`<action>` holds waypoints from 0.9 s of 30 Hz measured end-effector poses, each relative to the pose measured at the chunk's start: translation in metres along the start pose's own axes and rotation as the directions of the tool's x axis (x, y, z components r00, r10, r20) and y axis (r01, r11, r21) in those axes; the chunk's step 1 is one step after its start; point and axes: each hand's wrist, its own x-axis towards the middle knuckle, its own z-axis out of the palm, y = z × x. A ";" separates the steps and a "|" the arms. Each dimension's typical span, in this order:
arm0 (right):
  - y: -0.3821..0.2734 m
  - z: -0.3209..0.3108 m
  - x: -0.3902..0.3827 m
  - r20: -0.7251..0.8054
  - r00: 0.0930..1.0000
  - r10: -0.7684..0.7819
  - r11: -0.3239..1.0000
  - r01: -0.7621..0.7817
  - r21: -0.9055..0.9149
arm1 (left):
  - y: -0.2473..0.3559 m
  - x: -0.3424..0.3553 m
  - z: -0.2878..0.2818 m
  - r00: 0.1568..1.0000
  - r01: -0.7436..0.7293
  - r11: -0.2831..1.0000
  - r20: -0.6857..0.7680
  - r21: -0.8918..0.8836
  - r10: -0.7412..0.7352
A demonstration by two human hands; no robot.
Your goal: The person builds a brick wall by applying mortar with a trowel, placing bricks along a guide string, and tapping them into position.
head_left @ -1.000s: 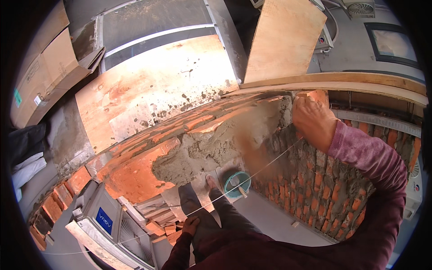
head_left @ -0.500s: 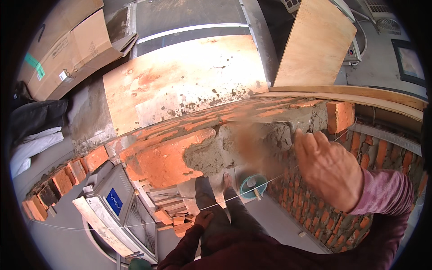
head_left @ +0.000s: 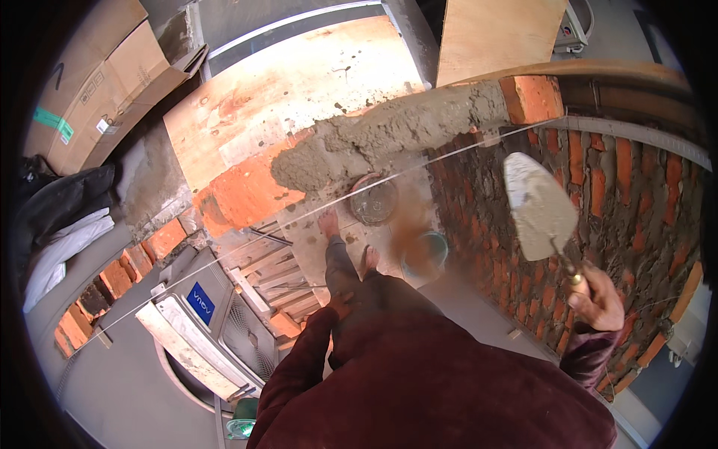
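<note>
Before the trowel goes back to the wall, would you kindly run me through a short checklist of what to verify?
1. Grip: right hand closed around the handle of the trowel: ok.
2. Blade load: only a thin grey smear shows on the blade, no heap of mortar: not ok if more is to be spread.
3. Mortar bed: thick and rough along the top course, not yet levelled: not ok.
4. String line: runs taut past the end brick: ok.
5. Left hand: low by the thigh, holding nothing that shows: cannot tell.
6. Bucket by the feet: blurred, contents unclear: cannot tell.
</note>
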 end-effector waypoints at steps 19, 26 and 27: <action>0.418 0.400 0.319 0.144 0.959 0.245 0.717 -0.079 -0.693 | -0.072 0.005 0.115 0.916 0.291 0.897 -0.366 0.332 -0.162; 0.487 0.499 0.399 -0.023 0.934 0.358 0.797 -0.318 -0.514 | -0.077 0.039 0.128 0.915 0.307 0.911 -0.350 0.276 -0.202; 0.491 0.514 0.403 -0.003 0.912 0.410 0.850 -0.383 -0.362 | -0.082 0.043 0.126 0.917 0.290 0.916 -0.353 0.278 -0.184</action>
